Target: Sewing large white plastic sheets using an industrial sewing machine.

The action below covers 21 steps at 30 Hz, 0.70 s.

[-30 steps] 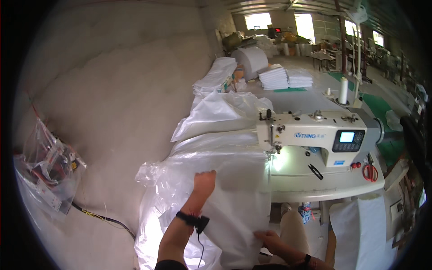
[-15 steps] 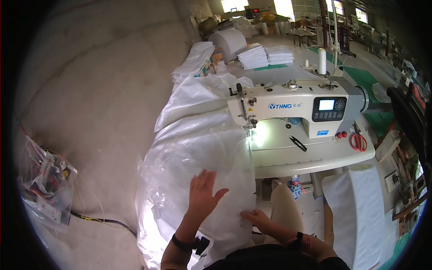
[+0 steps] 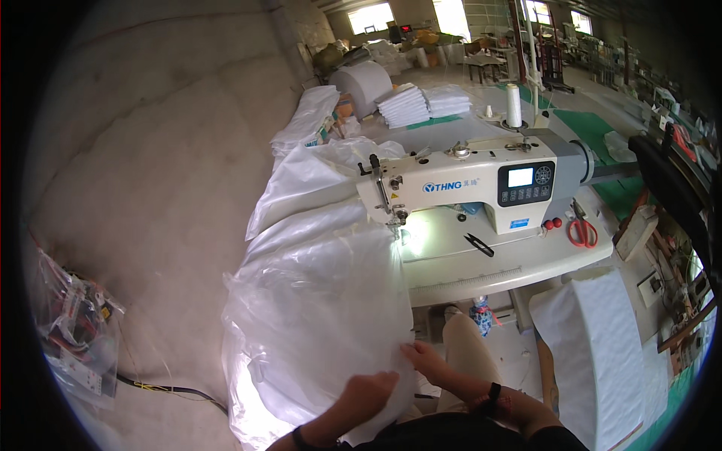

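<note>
A large, translucent white sheet (image 3: 316,308) hangs in folds over the left end of the sewing table and down toward me. Its right edge runs up to the needle area of a white sewing machine (image 3: 451,184), whose lamp is lit. My right hand (image 3: 427,362) pinches that edge between thumb and fingers, below the table's front. Just left of it and nearer to me, my left hand (image 3: 368,396) is closed on the sheet, its fingertips partly hidden. Both hands are close together, slightly apart.
Black thread snips (image 3: 479,245) and red-handled scissors (image 3: 581,231) lie on the tabletop. A white thread cone (image 3: 514,107) stands behind the machine, near folded white stacks (image 3: 404,105) and a big roll (image 3: 362,86). White cloth (image 3: 590,353) hangs at the right.
My left hand has come down and right from its spread position over the sheet and has closed beside my right hand. The right hand keeps its pinch; the view has shifted slightly.
</note>
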Motion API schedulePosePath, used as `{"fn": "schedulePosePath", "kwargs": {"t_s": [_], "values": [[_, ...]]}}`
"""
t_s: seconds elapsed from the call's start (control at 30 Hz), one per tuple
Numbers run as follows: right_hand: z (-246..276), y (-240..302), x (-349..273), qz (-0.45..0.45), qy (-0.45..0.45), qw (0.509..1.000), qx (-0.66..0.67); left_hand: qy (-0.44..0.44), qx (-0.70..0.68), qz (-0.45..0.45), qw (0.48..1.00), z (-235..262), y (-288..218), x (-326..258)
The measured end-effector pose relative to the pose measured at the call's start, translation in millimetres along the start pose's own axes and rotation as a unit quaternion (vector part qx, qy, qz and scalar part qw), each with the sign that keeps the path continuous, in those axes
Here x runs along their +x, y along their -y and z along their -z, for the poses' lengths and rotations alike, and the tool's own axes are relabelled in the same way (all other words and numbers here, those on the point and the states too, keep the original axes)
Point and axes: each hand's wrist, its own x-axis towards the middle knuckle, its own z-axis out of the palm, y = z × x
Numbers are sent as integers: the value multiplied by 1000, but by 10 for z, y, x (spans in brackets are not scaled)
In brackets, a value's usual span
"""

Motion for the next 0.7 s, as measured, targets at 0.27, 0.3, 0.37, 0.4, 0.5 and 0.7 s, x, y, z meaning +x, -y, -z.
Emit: {"fn": "schedulePosePath", "kwargs": {"t_s": [0.27,0.3,0.37,0.4,0.5,0.7], "values": [[40,-82,42,26,-4,1000,-3,42,-105,65,991,-125,173,-102],[25,-76,43,25,-14,1000,2,-88,-120,106,983,-156,417,-29],[7,-62,37,26,-23,999,6,-167,-55,166,970,-260,1081,111],[5,-58,35,56,-26,998,-32,-128,-60,236,961,-330,1460,187],[30,-67,31,93,-35,987,-129,-95,105,392,909,-526,2318,28],[37,-149,46,56,-39,995,-68,-34,99,460,882,42,2684,-32]]}}
